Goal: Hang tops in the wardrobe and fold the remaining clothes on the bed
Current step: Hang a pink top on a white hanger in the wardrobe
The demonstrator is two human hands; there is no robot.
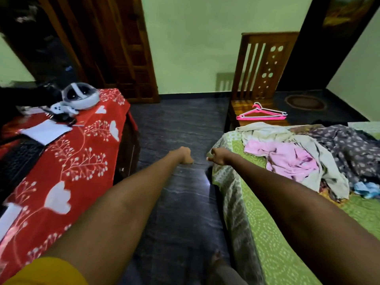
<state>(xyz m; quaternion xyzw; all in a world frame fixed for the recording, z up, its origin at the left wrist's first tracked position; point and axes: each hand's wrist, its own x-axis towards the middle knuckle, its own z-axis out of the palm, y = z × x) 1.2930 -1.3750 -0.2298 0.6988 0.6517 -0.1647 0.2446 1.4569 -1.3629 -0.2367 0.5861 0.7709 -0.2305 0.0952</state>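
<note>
Both my arms stretch straight out over the dark floor. My left hand (pixel 185 155) is curled into a fist and holds nothing. My right hand (pixel 218 156) is also fisted and empty, near the bed's corner. On the bed (pixel 267 233) with its green sheet lies a heap of clothes: a pink garment (pixel 287 157), a cream one (pixel 265 129) and a grey patterned one (pixel 349 147). Pink hangers (pixel 262 114) lie on the seat of a wooden chair (pixel 265 64) beyond the bed. The dark wooden wardrobe (pixel 115 48) stands at the back left.
A table under a red flowered cloth (pixel 78 157) fills the left side, with a headset (pixel 81 95), papers (pixel 46 131) and small items on it. A strip of dark floor (pixel 176 124) runs between table and bed. My foot (pixel 216 262) shows at the bottom.
</note>
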